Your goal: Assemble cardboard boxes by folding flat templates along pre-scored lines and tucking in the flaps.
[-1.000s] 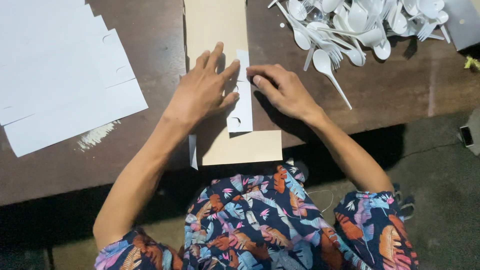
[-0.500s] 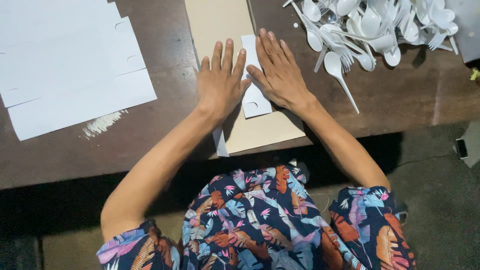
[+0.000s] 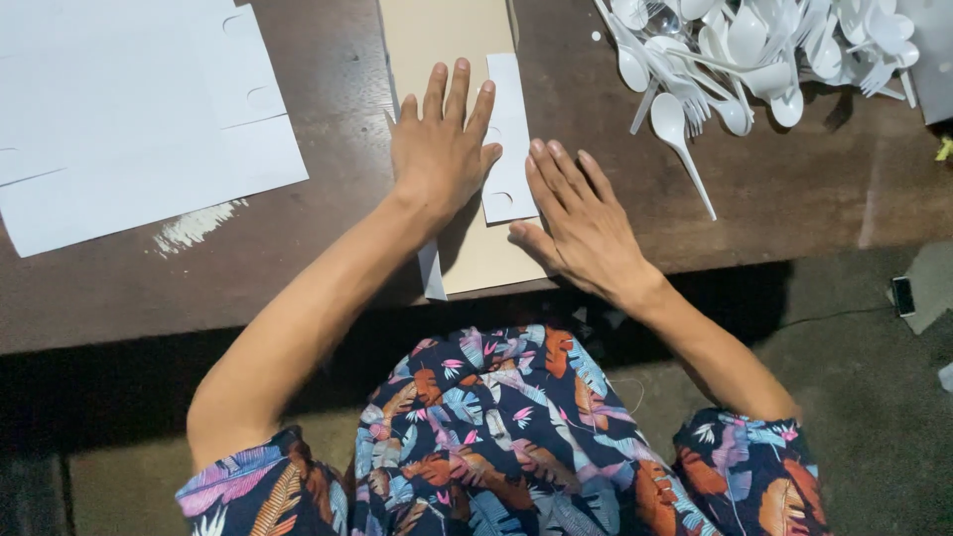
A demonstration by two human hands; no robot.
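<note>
A narrow white paper strip (image 3: 509, 139) with a small half-round notch near its lower end is laid lengthwise on a tan cardboard sheet (image 3: 447, 40), which rests on the dark brown table (image 3: 328, 248) and overhangs its near edge. The left hand (image 3: 437, 149) is pressed flat, palm down, on the cardboard, fingers extended and spread; its outer fingers overlap the left edge of the strip. The right hand (image 3: 581, 223) is laid flat as well, fingers extended and close together, fingertips just beside the strip's right edge, thumb at the strip's lower end. Nothing is gripped by either hand. A second, slim white piece (image 3: 431, 273) is seen under the left wrist, at the cardboard's lower left edge.

Surroundings: a stack of large white die-cut sheets (image 3: 129, 129) is noted at far left, well apart. A heap of white plastic spoons and forks (image 3: 764, 50) is noted at upper right; one spoon (image 3: 680, 144) lies nearest the right hand, not touching it. A small dark phone-like object (image 3: 903, 296) lies on the floor at right.
</note>
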